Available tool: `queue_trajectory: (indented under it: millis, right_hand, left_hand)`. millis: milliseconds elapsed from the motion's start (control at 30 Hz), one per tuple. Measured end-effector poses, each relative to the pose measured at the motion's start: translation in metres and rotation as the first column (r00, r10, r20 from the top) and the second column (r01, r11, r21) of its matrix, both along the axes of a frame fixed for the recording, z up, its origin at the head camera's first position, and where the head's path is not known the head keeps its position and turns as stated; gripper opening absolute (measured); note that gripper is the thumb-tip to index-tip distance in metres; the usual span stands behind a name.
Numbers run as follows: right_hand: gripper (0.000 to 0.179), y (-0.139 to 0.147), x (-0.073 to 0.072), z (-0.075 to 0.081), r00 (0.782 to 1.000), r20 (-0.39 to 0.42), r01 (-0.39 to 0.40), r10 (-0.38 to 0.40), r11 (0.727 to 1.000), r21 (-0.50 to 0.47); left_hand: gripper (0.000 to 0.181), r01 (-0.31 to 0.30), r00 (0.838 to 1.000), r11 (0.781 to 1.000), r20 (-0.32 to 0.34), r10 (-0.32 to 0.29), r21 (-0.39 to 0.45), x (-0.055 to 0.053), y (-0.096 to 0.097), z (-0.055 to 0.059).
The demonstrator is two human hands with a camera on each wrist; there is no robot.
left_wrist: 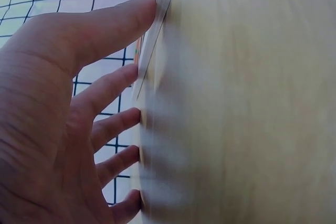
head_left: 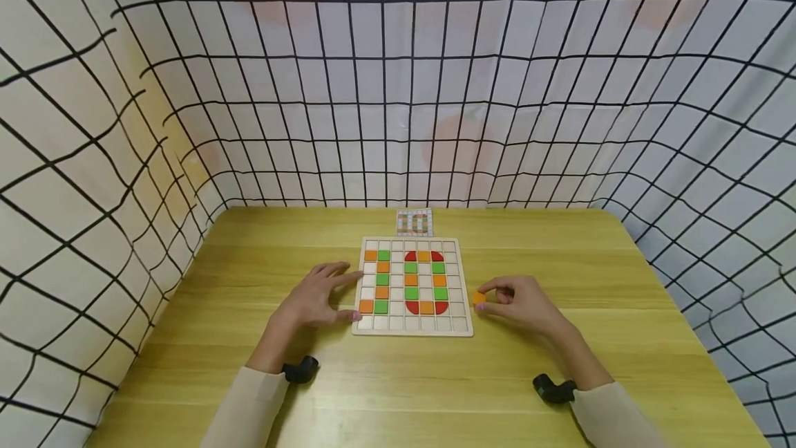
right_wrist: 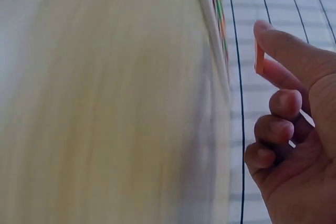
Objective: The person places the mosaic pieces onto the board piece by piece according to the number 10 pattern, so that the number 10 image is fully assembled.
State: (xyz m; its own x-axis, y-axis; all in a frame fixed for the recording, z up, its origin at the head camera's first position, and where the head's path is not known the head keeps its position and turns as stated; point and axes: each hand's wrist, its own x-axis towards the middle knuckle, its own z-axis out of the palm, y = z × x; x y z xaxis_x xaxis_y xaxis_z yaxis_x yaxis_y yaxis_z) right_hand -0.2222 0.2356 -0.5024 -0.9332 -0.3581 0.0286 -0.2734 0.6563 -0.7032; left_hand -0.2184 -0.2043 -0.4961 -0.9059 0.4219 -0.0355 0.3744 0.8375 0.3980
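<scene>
A pale wooden grid board (head_left: 392, 327) lies on the table, with orange, green and red tiles forming a "1" and a "0". My right hand (head_left: 525, 301) pinches an orange square tile (head_left: 479, 298) between thumb and index finger, just off the board's right edge. In the right wrist view the same tile (right_wrist: 259, 59) shows edge-on, and the other fingers curl toward the palm. At the board's left edge my left hand (head_left: 314, 296) touches the rim with thumb and index finger, its fingers spread. The left wrist view shows its remaining fingertips (left_wrist: 137, 153) down at the tabletop.
Behind the board lies a small printed card (head_left: 414, 222) with a similar coloured pattern. A yellow wood-grain table (head_left: 298, 240) carries everything. White walls with black grid netting (head_left: 398, 88) rise at the back and both sides. Each wrist wears a black camera (head_left: 301, 370).
</scene>
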Motion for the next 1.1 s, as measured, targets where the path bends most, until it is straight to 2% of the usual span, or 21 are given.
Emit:
queue_trajectory:
  millis: [167, 367, 567, 667, 800, 900, 1100]
  right_hand:
    - [0.027, -0.045, -0.004, 0.006, 0.999, 0.011, -0.041, 0.041, 0.998, -0.044]
    - [0.025, -0.090, -0.009, 0.002, 0.994, -0.016, -0.110, 0.109, 0.993, -0.050]
    - [0.025, -0.122, -0.011, -0.002, 0.994, -0.005, -0.113, 0.113, 0.992, -0.065]
    - [0.027, -0.135, -0.010, -0.002, 0.993, 0.001, -0.116, 0.116, 0.992, -0.047]
    - [0.028, -0.146, -0.009, -0.004, 0.991, -0.028, -0.130, 0.131, 0.991, 0.023]
    - [0.027, -0.150, -0.008, -0.006, 0.990, -0.049, -0.131, 0.135, 0.989, 0.071]
    - [0.027, -0.151, -0.006, -0.010, 0.988, -0.059, -0.137, 0.143, 0.986, 0.093]
  left_hand:
    - [0.086, 0.010, 1.000, 1.000, -0.014, -0.010, -0.005, 0.000, 0.001, -0.001]
    - [0.088, 0.009, 1.000, 1.000, -0.017, -0.009, -0.015, -0.002, -0.001, -0.003]
    - [0.089, 0.002, 1.000, 1.000, -0.016, -0.002, -0.018, -0.003, -0.003, -0.003]
    - [0.088, 0.005, 1.000, 1.000, -0.014, -0.005, -0.012, -0.004, -0.004, -0.004]
    - [0.087, 0.007, 1.000, 1.000, -0.010, -0.007, -0.006, -0.004, -0.003, -0.006]
    - [0.088, 0.007, 1.000, 1.000, -0.010, -0.007, 0.001, -0.003, -0.002, -0.006]
    - [0.088, -0.003, 1.000, 1.000, -0.004, 0.003, 0.009, -0.001, -0.001, -0.006]
